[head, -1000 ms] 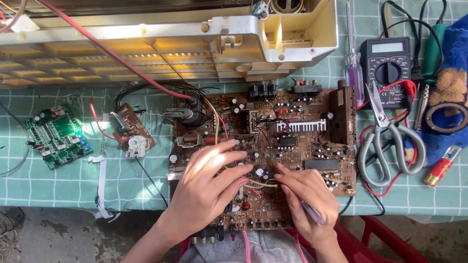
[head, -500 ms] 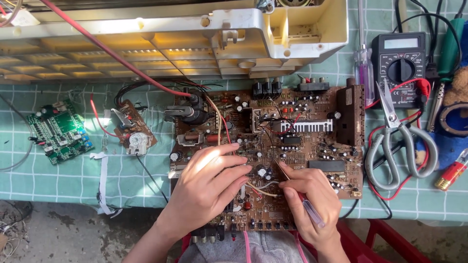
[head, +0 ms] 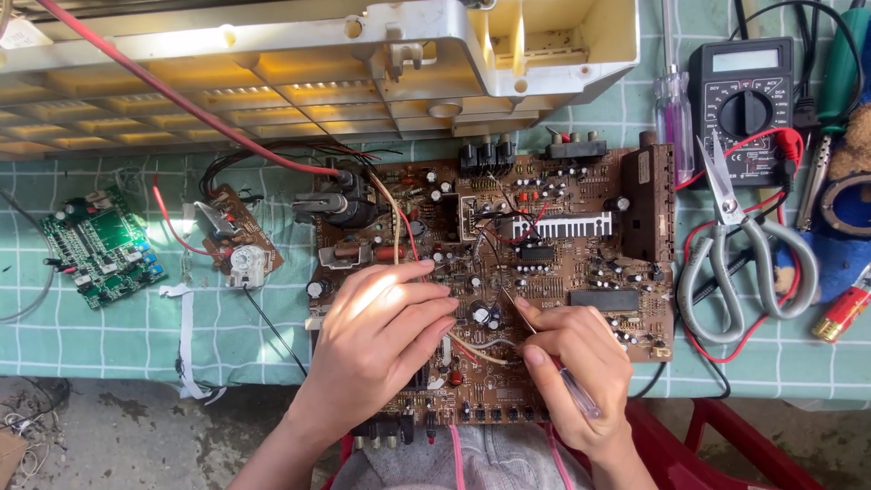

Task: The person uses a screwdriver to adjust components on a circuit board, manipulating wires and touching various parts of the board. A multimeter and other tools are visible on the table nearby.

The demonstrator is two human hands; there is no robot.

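Head view: the left hand [head: 386, 331] lies palm down, released, fingers spread flat on the brown circuit board [head: 581, 263], which rests on the tabletop [head: 109, 331] with its long axis left to right. The right hand [head: 572, 363] grasps a clear-handled screwdriver [head: 562, 377] like a pen; its shaft slants up-left, tip on the board.

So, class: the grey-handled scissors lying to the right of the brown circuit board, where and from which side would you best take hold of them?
Take the scissors by the two grey loop handles, coming from the near table edge. The loops lie flat and open toward the person, while the pointed blades aim away at the black meter. Red wires run under the handles, so lift straight up.
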